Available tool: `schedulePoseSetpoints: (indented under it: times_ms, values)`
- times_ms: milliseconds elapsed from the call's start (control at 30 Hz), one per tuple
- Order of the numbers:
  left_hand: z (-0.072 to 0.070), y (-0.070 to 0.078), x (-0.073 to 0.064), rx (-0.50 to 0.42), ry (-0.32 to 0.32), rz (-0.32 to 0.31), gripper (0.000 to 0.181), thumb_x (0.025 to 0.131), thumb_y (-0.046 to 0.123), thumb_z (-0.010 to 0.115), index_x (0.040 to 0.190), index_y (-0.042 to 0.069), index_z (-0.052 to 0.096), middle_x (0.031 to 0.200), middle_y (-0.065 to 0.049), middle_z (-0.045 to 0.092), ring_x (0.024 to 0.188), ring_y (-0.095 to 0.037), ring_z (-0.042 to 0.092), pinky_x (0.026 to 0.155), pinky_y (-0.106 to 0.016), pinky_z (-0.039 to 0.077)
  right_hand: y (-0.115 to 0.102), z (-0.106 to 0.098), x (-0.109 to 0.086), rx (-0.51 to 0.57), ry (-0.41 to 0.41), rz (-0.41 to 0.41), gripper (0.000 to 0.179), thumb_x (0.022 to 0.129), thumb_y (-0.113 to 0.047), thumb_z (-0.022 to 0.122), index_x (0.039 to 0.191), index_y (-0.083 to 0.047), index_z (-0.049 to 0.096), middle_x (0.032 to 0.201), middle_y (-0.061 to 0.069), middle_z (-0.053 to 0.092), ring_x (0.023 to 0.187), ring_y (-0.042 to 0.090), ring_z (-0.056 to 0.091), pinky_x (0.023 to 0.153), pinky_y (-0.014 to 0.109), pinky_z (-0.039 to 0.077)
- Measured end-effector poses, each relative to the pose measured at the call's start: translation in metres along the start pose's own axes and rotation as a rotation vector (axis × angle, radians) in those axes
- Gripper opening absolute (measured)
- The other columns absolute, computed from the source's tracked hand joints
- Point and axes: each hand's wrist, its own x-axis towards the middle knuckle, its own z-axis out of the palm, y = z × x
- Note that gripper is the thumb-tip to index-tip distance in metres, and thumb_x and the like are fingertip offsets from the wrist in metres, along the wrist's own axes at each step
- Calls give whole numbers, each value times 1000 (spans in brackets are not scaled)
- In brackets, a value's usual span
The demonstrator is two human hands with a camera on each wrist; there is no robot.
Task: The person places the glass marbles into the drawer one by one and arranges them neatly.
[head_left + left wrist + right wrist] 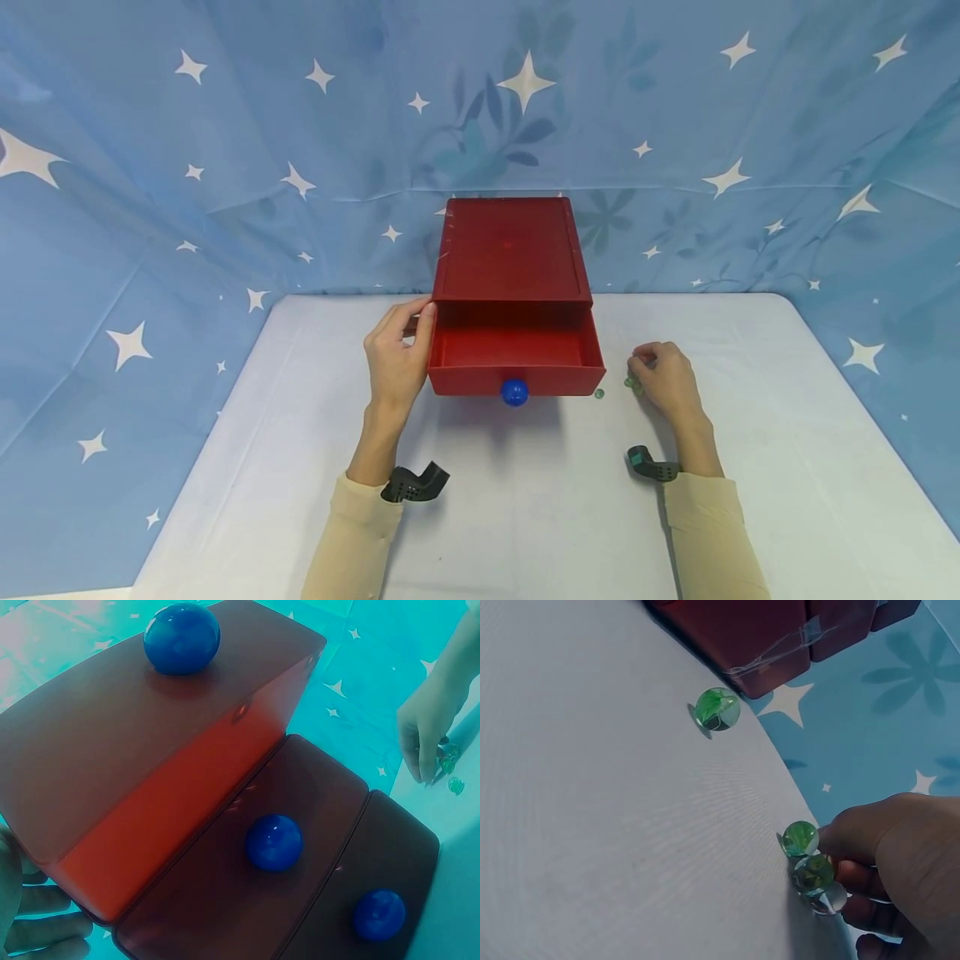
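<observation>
A red drawer box (513,250) with blue knobs stands in the middle of the table. Its top drawer (517,381) is pulled out, and no contents show in the visible part. My left hand (399,354) rests against the box's left side, its fingers (52,930) fairly straight. To the right of the box, my right hand (667,379) is low at the table with bent fingers, close against a cluster of glass marbles (814,874). Whether it pinches one is hidden. Another green marble (718,709) lies apart, near the drawer's right front corner in the head view.
The box has two more drawers below, both closed, each with a blue knob (274,842). White cloth covers the table (525,533). A blue star-patterned curtain (300,125) hangs behind and at both sides.
</observation>
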Motion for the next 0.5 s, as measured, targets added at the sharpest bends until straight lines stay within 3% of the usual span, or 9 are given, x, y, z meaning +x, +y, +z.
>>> schedulePoseSetpoints:
  times_ms: [367,500]
  values:
    - [0,1,1,8,-7,4,19,97,15,66,109,4,75,100,-12,76,77,-23,72,74,-21,61,-5,-6,-1,8,26,8,30,98,-19,59,115,4,66,102,18,60,85,27,55,67,31,44]
    - [-1,2,0,9,-7,0,19,97,16,66,109,4,75,100,-12,76,77,-23,72,75,-19,60,-9,-9,-1,9,29,15,30,98,-19,59,116,4,65,102,17,59,85,26,55,65,28,45]
